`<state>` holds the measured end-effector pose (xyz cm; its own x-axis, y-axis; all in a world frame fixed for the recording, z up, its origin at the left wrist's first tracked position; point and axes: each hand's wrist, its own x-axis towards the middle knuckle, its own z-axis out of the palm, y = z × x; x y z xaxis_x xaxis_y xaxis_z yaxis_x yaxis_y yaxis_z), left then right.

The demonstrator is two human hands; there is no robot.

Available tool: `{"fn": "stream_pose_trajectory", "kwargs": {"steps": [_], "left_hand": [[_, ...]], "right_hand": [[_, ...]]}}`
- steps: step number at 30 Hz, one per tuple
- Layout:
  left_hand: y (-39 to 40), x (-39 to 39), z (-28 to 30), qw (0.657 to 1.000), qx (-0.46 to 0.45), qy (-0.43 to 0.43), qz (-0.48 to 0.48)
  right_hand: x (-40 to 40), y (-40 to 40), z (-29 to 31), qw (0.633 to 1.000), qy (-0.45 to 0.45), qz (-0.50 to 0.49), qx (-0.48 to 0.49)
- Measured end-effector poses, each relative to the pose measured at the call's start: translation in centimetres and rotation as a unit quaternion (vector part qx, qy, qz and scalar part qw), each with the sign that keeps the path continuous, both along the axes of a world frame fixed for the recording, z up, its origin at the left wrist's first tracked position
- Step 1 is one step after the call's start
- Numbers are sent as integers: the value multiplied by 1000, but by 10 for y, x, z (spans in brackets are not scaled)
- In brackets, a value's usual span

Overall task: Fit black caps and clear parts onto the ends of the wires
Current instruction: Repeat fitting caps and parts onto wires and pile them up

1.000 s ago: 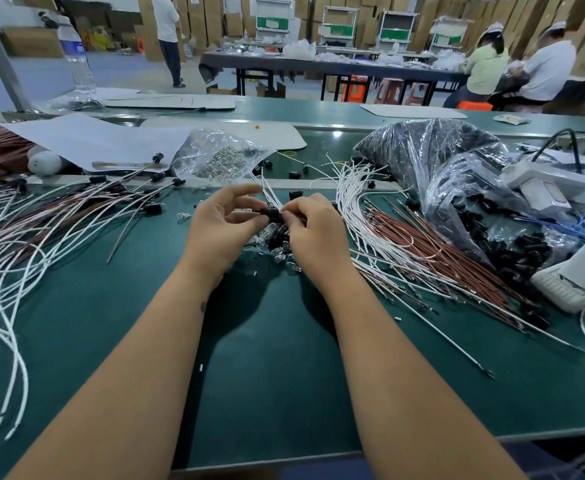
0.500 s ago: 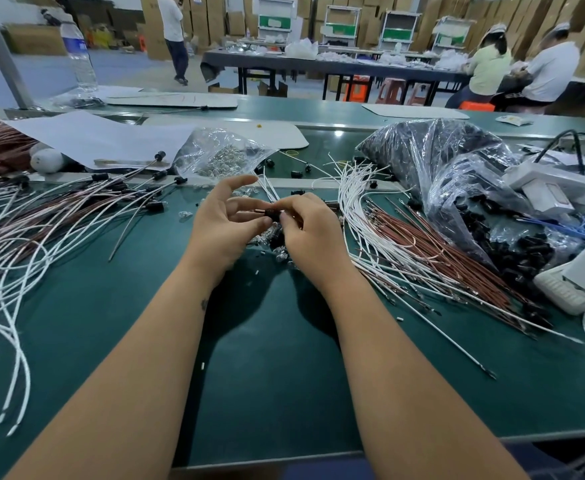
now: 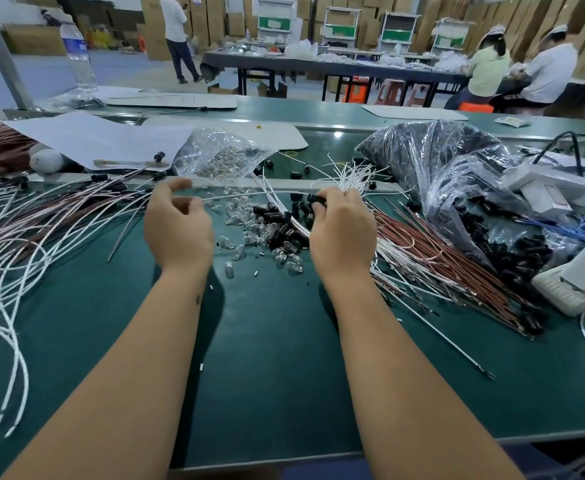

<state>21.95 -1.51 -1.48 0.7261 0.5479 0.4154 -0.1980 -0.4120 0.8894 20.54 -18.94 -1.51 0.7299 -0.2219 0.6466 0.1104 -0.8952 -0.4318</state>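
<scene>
Now: right hand (image 3: 341,233) pinching small black plastic cap (image 3: 317,199), left hand (image 3: 178,225) pinching thin white wire (image 3: 249,195); keep taut, seat fully.

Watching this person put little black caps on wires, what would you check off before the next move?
1. Right hand grips a small black plastic cap: ok.
2. Thin white wire runs between both hands: ok.
3. Left hand has the wire pinched: cannot tell, the fingers are curled but the contact is unclear.
4. Cap fully seated on the wire end: cannot tell, fingers hide it.
5. Loose pile of black caps and clear glass parts lies between the hands: ok.
6. Bundle of white and brown wires beside the right hand: ok.
</scene>
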Motion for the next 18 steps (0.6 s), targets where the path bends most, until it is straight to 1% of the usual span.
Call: {"fn": "stream_pose_trajectory", "kwargs": {"steps": [1,2,3,5,8,9,10,12,15,17,18], "left_hand": [[3,0,0,998,50,10,45],[2,-1,-1,991,110,15,69],[0,-2,-1,984,165,10,72],[-11,-7,2,967,254,-28,23],[-26,-12,2,921,374,-92,-60],[-29,-12,1,909,396,-108,-75],[-29,-10,0,905,401,-116,-82],[-25,-6,0,916,383,-96,-65],[-9,2,-4,941,337,11,4],[-2,4,-9,934,343,96,24],[-2,4,-11,926,359,117,19]], "right_hand": [[0,-1,0,1000,-1,-9,-12],[0,-1,0,1000,-2,-8,-26],[-1,2,0,999,-5,2,-41],[-2,8,1,997,-15,42,-67],[-5,15,2,989,-28,117,-82],[-5,16,2,987,-25,131,-87],[-4,16,1,986,-22,135,-90],[-3,14,1,989,-14,117,-87],[0,7,1,996,8,65,-63],[0,7,-1,996,28,63,-58],[0,8,-1,995,39,73,-60]]}}
